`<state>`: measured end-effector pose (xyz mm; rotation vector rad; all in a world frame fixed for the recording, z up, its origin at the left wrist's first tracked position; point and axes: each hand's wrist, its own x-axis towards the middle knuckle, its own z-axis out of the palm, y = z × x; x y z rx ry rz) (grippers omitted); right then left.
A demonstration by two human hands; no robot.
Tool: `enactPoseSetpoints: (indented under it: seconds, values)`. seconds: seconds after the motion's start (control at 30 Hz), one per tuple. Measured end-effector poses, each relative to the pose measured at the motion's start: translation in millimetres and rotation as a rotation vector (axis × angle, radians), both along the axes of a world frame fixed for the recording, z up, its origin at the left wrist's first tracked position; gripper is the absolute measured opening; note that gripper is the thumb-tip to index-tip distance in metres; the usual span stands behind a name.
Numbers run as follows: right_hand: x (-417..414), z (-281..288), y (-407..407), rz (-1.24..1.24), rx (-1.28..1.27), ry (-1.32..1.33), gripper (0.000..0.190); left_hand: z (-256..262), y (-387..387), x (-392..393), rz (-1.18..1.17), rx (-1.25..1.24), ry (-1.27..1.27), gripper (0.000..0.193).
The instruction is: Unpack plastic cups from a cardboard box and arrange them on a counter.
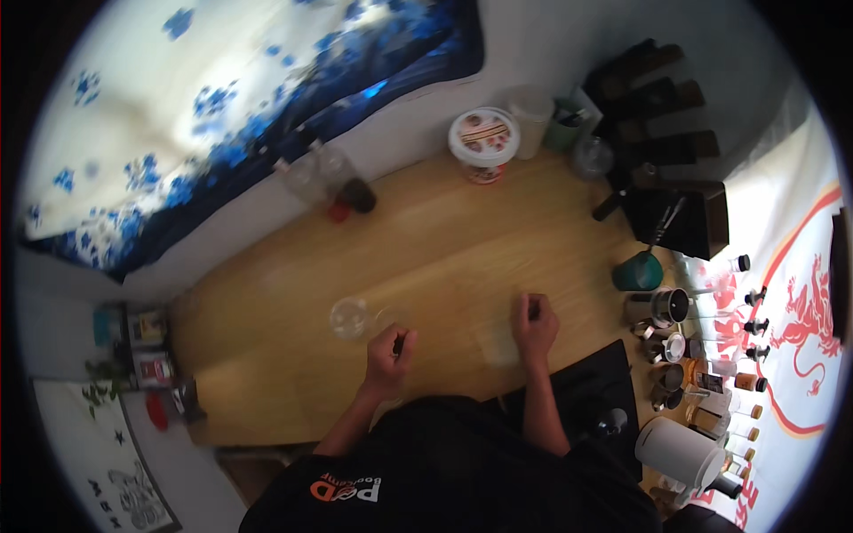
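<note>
My left hand (388, 361) is loosely curled over the wooden tabletop (460, 273), thumb side up. Just beyond its knuckles is a faint, clear round object (392, 316), perhaps a glass or a lid; whether the hand touches it cannot be made out. A small clear glass vessel (349, 318) stands to the left of that. Farther right, my right hand (536, 331) is also curled, with a dark gap between thumb and fingers. Neither hand shows anything held, though the insides of both are hidden. A black mat (593, 386) lies under my right forearm.
Cups and metal pitchers (656, 306), a green cup (638, 272) with utensils and a white kettle (680, 453) line the right edge. At the back stand a lidded tub (484, 140), clear bottles (313, 173) and a black box (680, 216). Small boxes (153, 366) sit left.
</note>
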<state>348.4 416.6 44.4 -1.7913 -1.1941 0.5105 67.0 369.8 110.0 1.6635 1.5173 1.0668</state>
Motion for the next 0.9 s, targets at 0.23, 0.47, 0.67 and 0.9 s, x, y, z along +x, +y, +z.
enactPoseSetpoints:
  seconds: [0.23, 0.47, 0.67, 0.9]
  values:
    - [-23.8, 3.7, 7.3, 0.210, -0.006, 0.117, 0.025, -24.0, -37.7, -52.6, 0.445, 0.120, 0.050, 0.019]
    - [-113.7, 27.5, -23.8, 0.719, 0.055, 0.051, 0.018, -47.0, -29.7, -104.5, 0.386, 0.131, 0.508, 0.071]
    - [-156.2, 40.8, -36.9, 1.017, 0.193, -0.092, 0.021, -62.5, -17.0, -124.0, 0.230, 0.040, 0.553, 0.082]
    - [-148.7, 40.0, -29.4, 0.940, 0.218, -0.093, 0.024, -59.2, -13.5, -123.0, 0.315, 0.076, 0.241, 0.068]
